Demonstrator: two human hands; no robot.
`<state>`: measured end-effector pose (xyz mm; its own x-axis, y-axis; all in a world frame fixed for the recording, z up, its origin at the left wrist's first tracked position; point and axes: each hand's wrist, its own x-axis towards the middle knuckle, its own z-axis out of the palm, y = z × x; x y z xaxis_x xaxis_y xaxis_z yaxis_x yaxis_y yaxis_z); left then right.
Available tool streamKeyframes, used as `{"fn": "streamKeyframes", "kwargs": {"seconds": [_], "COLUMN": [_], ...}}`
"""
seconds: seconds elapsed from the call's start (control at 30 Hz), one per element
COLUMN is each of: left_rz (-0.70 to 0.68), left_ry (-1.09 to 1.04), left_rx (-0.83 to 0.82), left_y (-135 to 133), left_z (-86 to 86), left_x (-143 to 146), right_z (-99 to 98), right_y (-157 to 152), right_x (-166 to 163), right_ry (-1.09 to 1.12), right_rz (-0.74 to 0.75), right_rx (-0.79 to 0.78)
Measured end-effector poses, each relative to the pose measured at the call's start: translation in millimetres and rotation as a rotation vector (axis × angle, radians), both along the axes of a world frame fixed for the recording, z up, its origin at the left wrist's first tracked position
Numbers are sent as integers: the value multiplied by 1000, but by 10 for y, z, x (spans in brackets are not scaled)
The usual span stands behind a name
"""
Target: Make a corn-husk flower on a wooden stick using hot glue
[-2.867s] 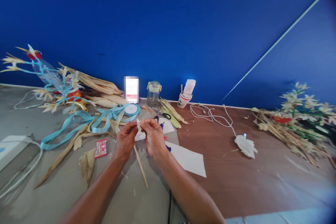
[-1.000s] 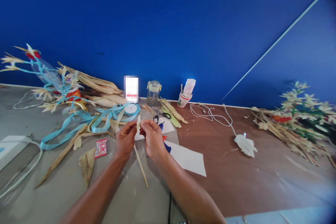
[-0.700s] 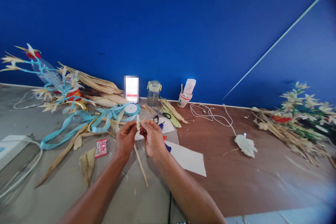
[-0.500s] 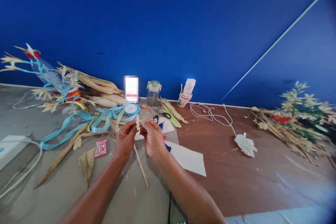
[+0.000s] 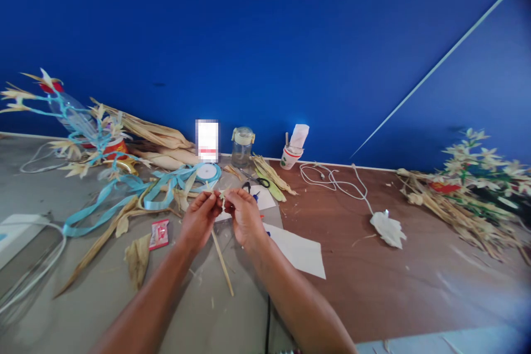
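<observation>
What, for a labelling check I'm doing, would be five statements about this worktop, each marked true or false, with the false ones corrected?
1. The right hand has a small pale piece at its fingertips. True.
2. The pink packet lies on the brown surface. False: the pink packet lies on the grey surface, left of the left hand.
3. A crumpled white piece rests on the brown surface. True.
4. The clear lidded jar lies on its side. False: the clear lidded jar stands upright.
5. A cup stands right of that jar. True.
</observation>
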<state>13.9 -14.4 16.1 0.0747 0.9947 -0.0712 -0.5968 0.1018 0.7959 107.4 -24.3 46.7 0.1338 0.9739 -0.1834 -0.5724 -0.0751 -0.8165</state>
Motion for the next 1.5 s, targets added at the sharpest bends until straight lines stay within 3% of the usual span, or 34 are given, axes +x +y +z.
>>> {"fn": "streamKeyframes", "kwargs": {"seconds": [0.63, 0.9, 1.03, 1.13, 1.33, 1.5], "left_rz": [-94, -106, -77, -42, 78, 104], "left_ry": [-53, -21, 41, 87, 149, 201], "left_rx": [-21, -26, -9, 18, 79, 81], "left_y": [1, 26, 27, 37, 88, 102], "left_z": [31, 31, 34, 28, 18, 10], "left_x": [-33, -70, -74, -80, -133, -143], "right_z": [-17, -194, -234, -256, -384, -438], "right_y": [49, 219, 276, 277, 258, 229], "right_x": [86, 325, 423, 415, 312, 305], "right_ry": [-179, -867, -1016, -1129, -1456, -1744], "right_rz": [-19, 15, 19, 118, 211, 238], "right_rx": [-7, 89, 58, 63, 219, 246]}}
